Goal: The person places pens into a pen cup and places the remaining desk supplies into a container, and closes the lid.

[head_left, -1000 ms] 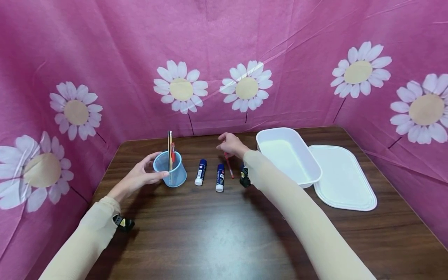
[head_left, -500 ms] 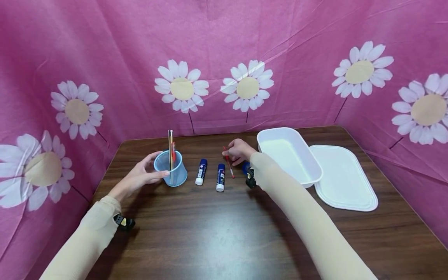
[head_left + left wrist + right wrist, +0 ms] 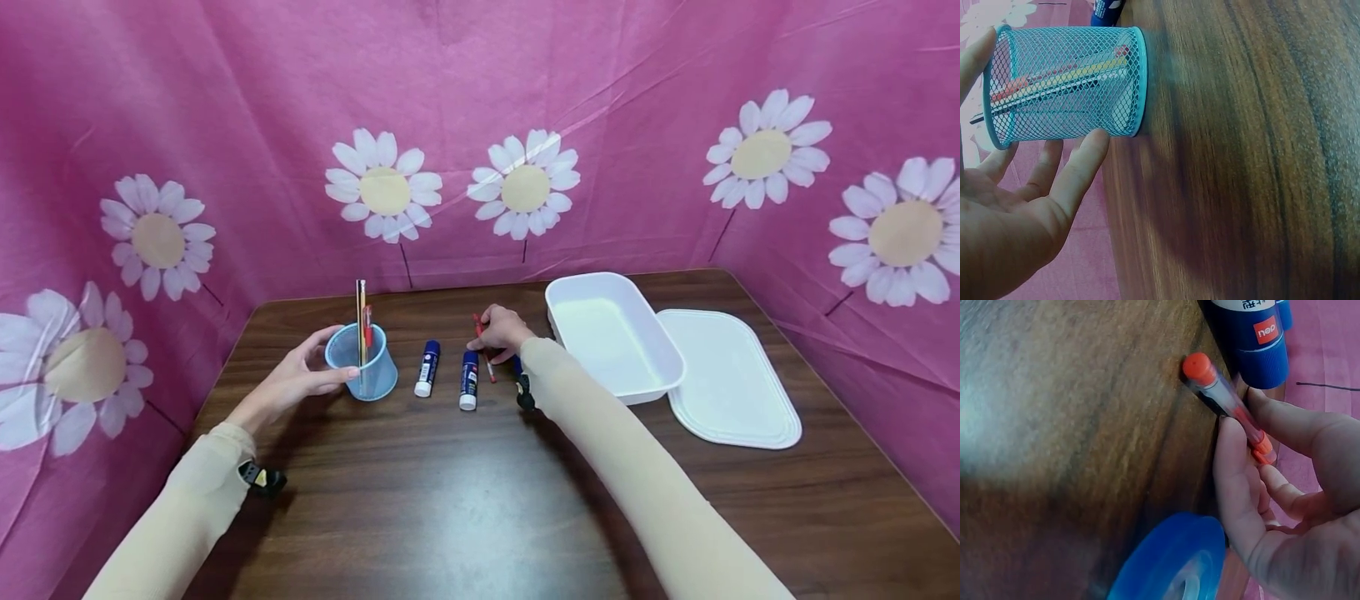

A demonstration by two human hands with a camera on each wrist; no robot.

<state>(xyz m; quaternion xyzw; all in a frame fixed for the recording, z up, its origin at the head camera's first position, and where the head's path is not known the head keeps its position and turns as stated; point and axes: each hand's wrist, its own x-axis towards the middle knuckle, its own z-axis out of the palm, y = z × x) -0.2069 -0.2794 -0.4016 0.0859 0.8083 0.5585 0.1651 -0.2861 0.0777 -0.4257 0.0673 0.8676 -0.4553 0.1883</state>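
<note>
My left hand (image 3: pixel 300 373) holds a light-blue mesh pen cup (image 3: pixel 384 379) standing upright at the left of the table, its thumb toward the near side of the rim. Inside the cup lean pencils and a red-capped pen (image 3: pixel 368 323); the left wrist view shows them through the mesh (image 3: pixel 1066 94). Farther right, my right hand (image 3: pixel 504 330) pinches a clear pen with red ends (image 3: pixel 1225 400) between thumb and fingers, low over the wood. Just left of that pen is a blue glue stick (image 3: pixel 468 382) with a white end, and another glue stick (image 3: pixel 427 368) lies beside it.
A blue ring-shaped roll (image 3: pixel 1166 556) rests near the right hand, mostly covered by the wrist in the head view. At the right stand a white plastic tub (image 3: pixel 615 333) and its flat white lid (image 3: pixel 735 383). A pink flowered cloth (image 3: pixel 450 83) hangs behind the table.
The right hand has come down and back from beyond the red pen, and its fingers now close on it. The left hand stays on the cup.
</note>
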